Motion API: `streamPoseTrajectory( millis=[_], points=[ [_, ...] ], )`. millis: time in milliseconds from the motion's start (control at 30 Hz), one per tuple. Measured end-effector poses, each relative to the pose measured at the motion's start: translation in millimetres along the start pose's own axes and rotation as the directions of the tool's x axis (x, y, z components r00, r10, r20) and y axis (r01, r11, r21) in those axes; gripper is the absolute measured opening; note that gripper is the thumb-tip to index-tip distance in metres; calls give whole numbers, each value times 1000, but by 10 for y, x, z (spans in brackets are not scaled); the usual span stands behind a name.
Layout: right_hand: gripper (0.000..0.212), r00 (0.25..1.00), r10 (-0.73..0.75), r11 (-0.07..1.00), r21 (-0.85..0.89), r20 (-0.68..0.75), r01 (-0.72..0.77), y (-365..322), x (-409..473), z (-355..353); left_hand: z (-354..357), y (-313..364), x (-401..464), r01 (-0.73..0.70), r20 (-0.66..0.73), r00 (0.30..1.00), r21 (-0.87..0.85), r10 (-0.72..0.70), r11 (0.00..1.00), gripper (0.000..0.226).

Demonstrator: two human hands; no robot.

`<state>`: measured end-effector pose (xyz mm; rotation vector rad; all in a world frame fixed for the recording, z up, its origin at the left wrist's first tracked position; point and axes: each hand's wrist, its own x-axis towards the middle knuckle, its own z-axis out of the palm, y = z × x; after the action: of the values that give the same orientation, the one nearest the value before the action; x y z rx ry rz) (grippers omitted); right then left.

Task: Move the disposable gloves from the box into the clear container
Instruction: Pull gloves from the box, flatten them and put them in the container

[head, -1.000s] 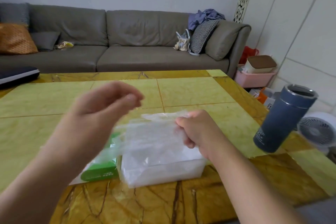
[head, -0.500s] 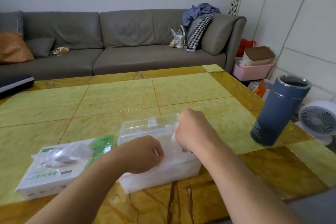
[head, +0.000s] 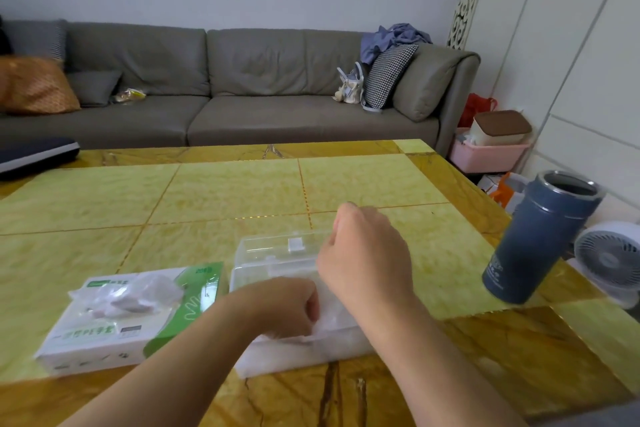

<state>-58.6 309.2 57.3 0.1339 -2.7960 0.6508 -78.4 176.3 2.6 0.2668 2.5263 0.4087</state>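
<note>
Gloves [head: 329, 315], thin and translucent, lie bunched inside the clear container [head: 273, 256], under both my hands. My left hand [head: 284, 308] is curled over the container's near side, fingers pinching the plastic film down into it. My right hand [head: 363, 256] hovers above the container's right end, fingers curled in; whether they grip any film I cannot tell, since the hand hides them. Just left of my left hand sits the green-and-white glove box [head: 104, 340], a crumpled glove [head: 135, 295] poking from its top opening. Everything rests on a yellow-green tiled table [head: 225, 198]. Well to the right of my right hand stands a dark blue tumbler [head: 533, 239], and a grey sofa [head: 214, 87] runs beyond the table.
</note>
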Motion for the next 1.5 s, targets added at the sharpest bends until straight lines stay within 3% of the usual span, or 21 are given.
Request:
streamPoseTrajectory(
  millis=[100,200,233,300,433,500,600,733,867,967,1067,1233,1367,1433,1500],
  points=[
    [13,971,36,981,177,238,-80,-100,-10,114,36,30,-16,12,-23,1000,59,-11,998,25],
    [20,849,104,994,-18,518,-111,-49,-13,265,8,39,-67,-24,-22,999,100,27,995,7],
    [19,817,130,991,-86,562,-99,-19,-4,305,-5,29,-78,-40,-29,999,83,42,996,15],
    [16,782,143,984,-173,606,-46,24,17,348,-32,-9,-83,-62,-27,998,61,64,996,26],
    [22,744,155,972,-235,650,3,7,40,297,-53,-64,-75,-48,-78,995,138,59,989,21],
    [18,674,194,963,-271,713,10,-6,81,323,-42,-43,-99,-36,-111,992,160,54,986,25],
    [21,576,219,953,-299,787,46,-28,119,322,-45,-24,-106,-6,-36,999,193,13,981,24],
    [41,571,185,950,-294,799,104,-74,105,260,-85,-33,-99,102,110,986,209,-127,973,39],
    [61,543,175,969,-241,821,51,-142,54,193,-123,65,-114,163,193,960,213,-205,963,44],
    [53,518,178,967,-245,836,63,-172,51,112,-145,73,-138,157,172,964,255,-205,954,46],
    [22,553,174,958,-270,815,95,-146,69,235,-153,41,-157,157,165,966,241,-199,958,44],
    [35,613,237,956,-294,754,-8,-115,74,322,-182,15,-226,150,167,969,175,-179,973,33],
    [33,725,241,961,-265,645,-83,-41,97,378,-248,61,-388,114,14,993,180,-118,977,20],
    [23,768,182,966,-256,615,-24,-70,90,421,-249,-21,-493,105,-78,993,173,-93,979,19],
    [9,799,137,954,-294,585,52,-119,54,378,-234,-110,-625,45,-185,982,65,-32,997,34]
  ],
)
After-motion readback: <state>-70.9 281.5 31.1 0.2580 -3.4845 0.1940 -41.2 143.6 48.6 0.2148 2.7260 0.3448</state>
